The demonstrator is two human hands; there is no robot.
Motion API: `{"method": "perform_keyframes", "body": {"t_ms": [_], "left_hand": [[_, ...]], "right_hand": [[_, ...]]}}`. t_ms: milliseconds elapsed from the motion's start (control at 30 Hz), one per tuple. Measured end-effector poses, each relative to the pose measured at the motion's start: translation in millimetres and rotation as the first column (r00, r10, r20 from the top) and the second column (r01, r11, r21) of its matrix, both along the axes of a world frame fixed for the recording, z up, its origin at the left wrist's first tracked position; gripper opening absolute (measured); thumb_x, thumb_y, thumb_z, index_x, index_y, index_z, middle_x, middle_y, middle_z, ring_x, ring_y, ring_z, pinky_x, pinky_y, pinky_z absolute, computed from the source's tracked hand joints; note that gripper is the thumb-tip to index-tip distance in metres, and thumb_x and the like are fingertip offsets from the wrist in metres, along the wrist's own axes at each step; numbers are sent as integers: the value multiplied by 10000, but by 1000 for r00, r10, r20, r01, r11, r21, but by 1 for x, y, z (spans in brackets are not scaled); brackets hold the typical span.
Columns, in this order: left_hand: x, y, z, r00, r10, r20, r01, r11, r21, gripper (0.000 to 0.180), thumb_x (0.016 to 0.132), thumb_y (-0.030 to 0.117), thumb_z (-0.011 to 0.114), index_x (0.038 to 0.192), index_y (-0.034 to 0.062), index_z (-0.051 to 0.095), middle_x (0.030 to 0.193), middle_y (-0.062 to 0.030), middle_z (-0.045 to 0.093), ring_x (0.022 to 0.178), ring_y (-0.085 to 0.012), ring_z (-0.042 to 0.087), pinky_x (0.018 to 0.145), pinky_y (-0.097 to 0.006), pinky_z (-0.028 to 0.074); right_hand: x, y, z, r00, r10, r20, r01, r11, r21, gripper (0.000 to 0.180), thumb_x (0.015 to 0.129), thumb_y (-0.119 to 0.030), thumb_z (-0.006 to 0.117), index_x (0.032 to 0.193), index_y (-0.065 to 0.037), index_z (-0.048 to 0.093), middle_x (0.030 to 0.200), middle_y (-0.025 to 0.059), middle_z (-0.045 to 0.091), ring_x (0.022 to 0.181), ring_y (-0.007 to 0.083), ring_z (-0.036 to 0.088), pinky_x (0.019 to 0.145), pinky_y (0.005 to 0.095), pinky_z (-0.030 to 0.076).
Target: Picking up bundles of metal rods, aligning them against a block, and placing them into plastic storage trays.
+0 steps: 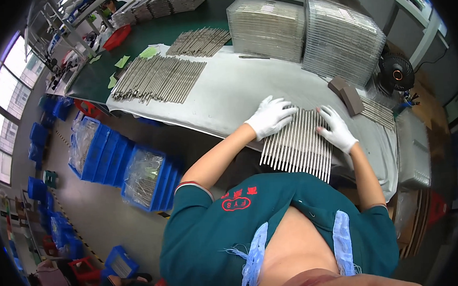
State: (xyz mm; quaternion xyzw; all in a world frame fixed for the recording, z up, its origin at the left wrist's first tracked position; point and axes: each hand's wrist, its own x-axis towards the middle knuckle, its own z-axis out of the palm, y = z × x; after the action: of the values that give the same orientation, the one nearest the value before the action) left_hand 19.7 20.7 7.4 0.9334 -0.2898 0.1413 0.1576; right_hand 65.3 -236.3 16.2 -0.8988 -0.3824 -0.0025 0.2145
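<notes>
A flat row of thin metal rods (pixel 298 148) lies side by side at the near edge of the white-covered table (pixel 236 92). My left hand (pixel 271 116), in a white glove, rests flat on the far left part of the rods with fingers spread. My right hand (pixel 335 128), also gloved in white, presses on the right side of the same row. Neither hand grips a rod. Two brown blocks (pixel 345 94) sit just beyond my right hand.
More metal rods (pixel 158 79) lie in piles at the far left of the table. Stacks of clear trays (pixel 341 42) stand at the back, a black fan (pixel 396 73) at the right. Blue bins (pixel 119 165) sit on the floor to the left.
</notes>
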Motion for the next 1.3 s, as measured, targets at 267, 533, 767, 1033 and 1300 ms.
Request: {"method": "perform_keyframes", "body": {"t_ms": [267, 533, 767, 1033, 1300], "left_hand": [[-55, 29, -14, 995, -90, -40, 92, 995, 49, 515, 732, 183, 534, 1223, 97, 406, 1239, -183, 398, 1173, -366, 344, 980, -426, 281], [-23, -35, -30, 889, -344, 302, 361, 933, 0, 386, 673, 156, 507, 1058, 126, 522, 915, -70, 552, 963, -257, 504, 852, -422, 376], [-27, -72, -13, 856, -269, 442, 401, 885, -237, 177, 635, 111, 582, 802, 163, 611, 673, -39, 532, 642, -235, 530, 562, -348, 417], [52, -46, 44, 990, -28, 141, 122, 682, -721, 254, 700, 167, 687, 927, 94, 603, 869, -68, 584, 772, -205, 557, 716, -298, 451], [96, -12, 56, 836, -414, -360, -311, 182, -933, 316, 758, 115, 644, 1047, 37, 542, 937, -26, 598, 840, -109, 562, 733, -248, 465]], "right_hand": [[-71, -23, 13, 992, 24, 123, 32, 899, -438, 707, 630, -142, 601, 1284, -128, 334, 1245, 310, 317, 1209, 405, 272, 1017, 461, 168], [-72, -15, -15, 923, -42, 383, 186, 919, -348, 574, 731, -22, 411, 1278, -188, 362, 1191, 301, 385, 1153, 398, 357, 1019, 430, 194], [-60, 11, -8, 979, 35, 203, -9, 992, -127, 504, 766, -125, 454, 1264, -95, 382, 1228, 278, 359, 1169, 402, 325, 1023, 425, 186], [44, 61, 16, 907, 283, -311, 100, 574, 813, 702, 705, -655, 463, 952, -9, 583, 849, 18, 598, 795, 110, 550, 703, 255, 438], [72, 92, -28, 857, 98, -507, 328, 655, 681, 417, 692, -281, 719, 961, 3, 577, 833, 9, 596, 737, 83, 505, 672, 245, 432]]}}
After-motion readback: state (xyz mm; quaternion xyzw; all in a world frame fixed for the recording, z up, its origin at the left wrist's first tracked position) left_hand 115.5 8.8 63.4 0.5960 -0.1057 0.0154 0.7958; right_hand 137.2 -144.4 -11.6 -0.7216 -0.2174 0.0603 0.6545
